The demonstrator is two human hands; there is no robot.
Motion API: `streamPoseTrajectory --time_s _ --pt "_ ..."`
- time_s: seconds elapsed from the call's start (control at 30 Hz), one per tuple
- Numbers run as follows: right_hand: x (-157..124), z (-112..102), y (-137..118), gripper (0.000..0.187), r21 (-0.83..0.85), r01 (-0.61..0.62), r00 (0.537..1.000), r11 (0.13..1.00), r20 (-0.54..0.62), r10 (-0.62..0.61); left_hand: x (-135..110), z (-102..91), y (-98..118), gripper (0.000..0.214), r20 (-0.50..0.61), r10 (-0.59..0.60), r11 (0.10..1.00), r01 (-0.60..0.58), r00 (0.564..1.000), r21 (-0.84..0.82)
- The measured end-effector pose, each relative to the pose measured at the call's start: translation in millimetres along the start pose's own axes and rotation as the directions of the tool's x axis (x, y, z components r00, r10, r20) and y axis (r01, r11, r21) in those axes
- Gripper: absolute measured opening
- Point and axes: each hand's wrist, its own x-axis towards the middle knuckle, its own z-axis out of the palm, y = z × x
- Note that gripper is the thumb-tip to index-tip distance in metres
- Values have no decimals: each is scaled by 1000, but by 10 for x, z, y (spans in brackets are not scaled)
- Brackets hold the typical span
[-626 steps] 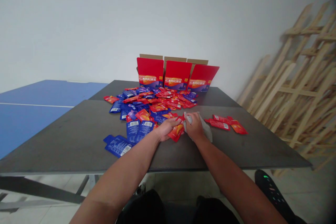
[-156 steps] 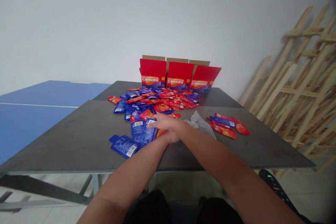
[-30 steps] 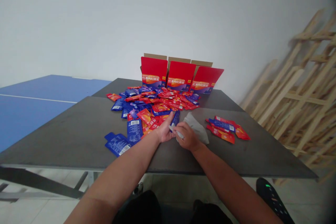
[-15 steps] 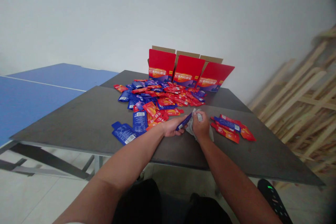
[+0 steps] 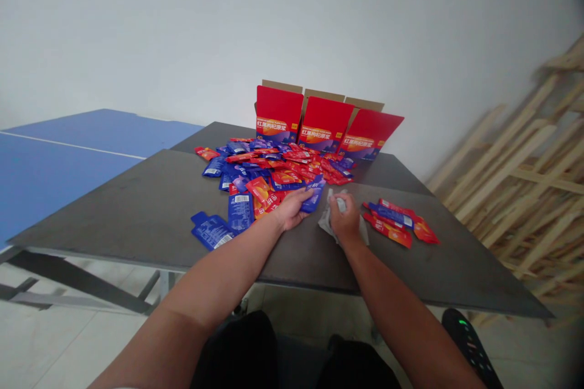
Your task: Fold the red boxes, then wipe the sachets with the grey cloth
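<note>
A blue pouch [image 5: 314, 193] is gripped in my left hand [image 5: 292, 209], its printed face turned up, just in front of the pile. To the right, my right hand [image 5: 345, 216] is closed around a crumpled grey cloth [image 5: 326, 219], which hangs down to the tabletop. Behind my hands spreads a heap of red and blue pouches [image 5: 260, 161]. Two blue pouches with barcodes lie near my left forearm, one of them a flat blue pouch [image 5: 212, 230]. Beyond my right hand sits a small group of red and blue pouches [image 5: 396, 222].
Three open red cartons [image 5: 325, 123] stand side by side behind the heap, on the dark table [image 5: 137, 219]. A blue table-tennis table [image 5: 68, 161] adjoins at the left. Wooden slats [image 5: 524, 182] lean at the right. A black device with lit marks [image 5: 469, 340] is below the table edge.
My left hand has drawn the blue pouch away from the cloth and turned it so its broad face shows. My right hand keeps the cloth, now apart from the pouch.
</note>
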Motion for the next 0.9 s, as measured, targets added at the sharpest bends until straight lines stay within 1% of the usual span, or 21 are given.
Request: streamPoseTrajectory --time_s 0.1,0.17,0.23,0.3,0.33,0.37,0.4,0.47,0.53,0.63,0.73,0.9 --pt "-21 -42 -61 20 3 169 985 986 45 -169 46 -12 -6 20 -37 79 997 -80 996 -20" --pt "-40 -56 -79 17 24 267 957 963 115 -268 56 -17 -21 21 -62 143 990 -143 988 11" --pt "-63 -49 -81 16 72 360 900 930 234 -367 50 -13 -42 17 -54 184 982 -182 981 49" --pt "-84 -24 -72 16 129 427 824 895 352 -444 36 -3 -63 12 -22 187 981 -186 982 54" --pt "-92 -9 -65 16 143 442 797 886 391 -461 29 4 -72 11 -6 184 982 -184 983 47" --pt "-97 5 -57 17 138 445 786 885 414 -460 22 10 -80 11 8 179 983 -180 984 42" --pt "-99 18 -48 18 114 437 793 892 421 -441 17 16 -86 12 21 171 984 -171 985 43" --pt "-94 34 -26 19 40 393 838 919 396 -375 10 24 -99 14 57 138 988 -141 989 65" --pt "-78 36 -1 21 -19 339 885 941 346 -312 5 25 -112 17 98 93 990 -102 991 96" --pt "-44 24 37 22 -73 272 934 959 260 -245 -3 11 -132 18 126 21 988 -40 992 149" --pt "-8 8 75 22 -107 217 964 970 181 -195 -13 -12 -147 20 148 -43 976 10 988 217" --pt "44 -7 142 21 -144 99 994 985 57 -92 -40 -26 -144 23 185 -122 954 64 975 292"
